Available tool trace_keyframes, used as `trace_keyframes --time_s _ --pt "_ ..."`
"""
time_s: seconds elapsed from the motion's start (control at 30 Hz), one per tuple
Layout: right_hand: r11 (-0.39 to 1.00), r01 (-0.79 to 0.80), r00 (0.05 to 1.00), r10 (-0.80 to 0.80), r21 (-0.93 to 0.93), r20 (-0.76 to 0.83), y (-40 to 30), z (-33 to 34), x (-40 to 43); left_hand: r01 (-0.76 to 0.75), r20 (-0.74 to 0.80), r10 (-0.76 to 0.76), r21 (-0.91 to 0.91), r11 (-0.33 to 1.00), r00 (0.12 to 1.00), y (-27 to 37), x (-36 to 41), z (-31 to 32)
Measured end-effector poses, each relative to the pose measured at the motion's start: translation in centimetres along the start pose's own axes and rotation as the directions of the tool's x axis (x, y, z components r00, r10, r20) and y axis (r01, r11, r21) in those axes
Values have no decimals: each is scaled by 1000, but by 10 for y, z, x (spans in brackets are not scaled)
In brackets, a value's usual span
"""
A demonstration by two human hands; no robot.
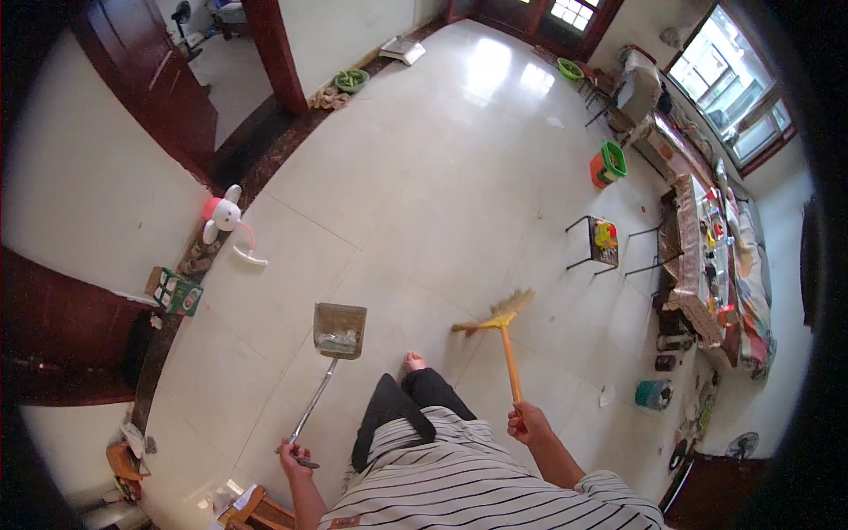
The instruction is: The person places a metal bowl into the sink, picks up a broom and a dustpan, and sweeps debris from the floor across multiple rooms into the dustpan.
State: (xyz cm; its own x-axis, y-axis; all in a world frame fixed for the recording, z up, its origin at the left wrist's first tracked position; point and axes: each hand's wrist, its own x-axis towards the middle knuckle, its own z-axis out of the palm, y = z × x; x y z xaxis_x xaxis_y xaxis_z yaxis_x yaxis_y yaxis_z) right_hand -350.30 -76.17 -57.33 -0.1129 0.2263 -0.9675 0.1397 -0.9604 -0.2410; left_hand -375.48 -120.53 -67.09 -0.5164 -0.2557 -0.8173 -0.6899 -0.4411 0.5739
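Observation:
My left hand (296, 459) grips the end of a long-handled dustpan (339, 324), whose metal handle slants up and away from me. Its grey pan lies low over the tiled floor (411, 218) and holds some pale litter. On the other side, my right hand (528, 423) is closed around the yellow handle of a broom (509, 315). The broom's straw-coloured bristles spread sideways at or near the floor; whether they touch it is hard to tell. My bare foot (414, 362) shows between the two tools.
A small stool (603, 245) holding a yellow-and-red item stands right, before a cluttered table (692, 255). Beyond it is an orange-and-green bucket (606, 165). Along the left wall are a white-and-pink toy-like object (225, 215) and a green carton (179, 293). A paper scrap (606, 396) lies right.

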Motion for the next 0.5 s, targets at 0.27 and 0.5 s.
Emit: trace_keyframes --time_s 0.27,0.5 --pt "950 -4 901 140 -314 412 -69 148 32 -62 -14 63 19 998 998 -22 14 21" --pt "658 181 818 312 -731 483 -150 353 181 -25 -194 29 19 999 981 -68 -4 109"
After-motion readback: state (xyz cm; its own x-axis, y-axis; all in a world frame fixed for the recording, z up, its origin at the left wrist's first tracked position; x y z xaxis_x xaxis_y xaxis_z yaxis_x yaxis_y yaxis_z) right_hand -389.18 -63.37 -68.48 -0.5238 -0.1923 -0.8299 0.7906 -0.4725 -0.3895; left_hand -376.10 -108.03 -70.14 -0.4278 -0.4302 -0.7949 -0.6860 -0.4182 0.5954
